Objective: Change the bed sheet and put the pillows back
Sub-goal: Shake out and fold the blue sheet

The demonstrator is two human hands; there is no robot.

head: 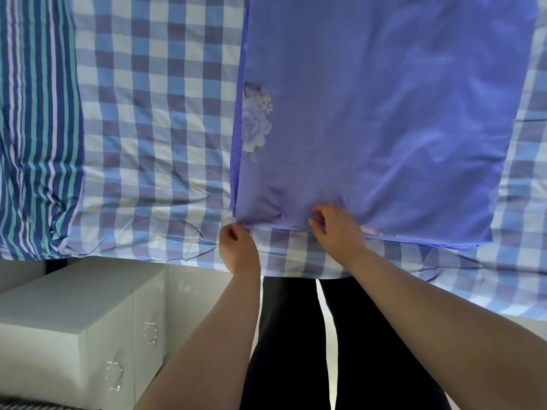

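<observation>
A folded purple-blue sheet (384, 113) with a pale flower print lies on the bed, on top of the blue and white checked sheet (154, 113). My left hand (236, 247) pinches the folded sheet's near left corner at the bed's front edge. My right hand (337, 229) rests on the folded sheet's near edge a little to the right, fingers curled and picking at the fabric layers. No pillows are in view.
A blue, teal and white striped cloth (35, 128) covers the left part of the bed. A white cabinet (88, 321) with metal drawer handles stands by the bed at the lower left. My legs in dark trousers stand against the bed's edge.
</observation>
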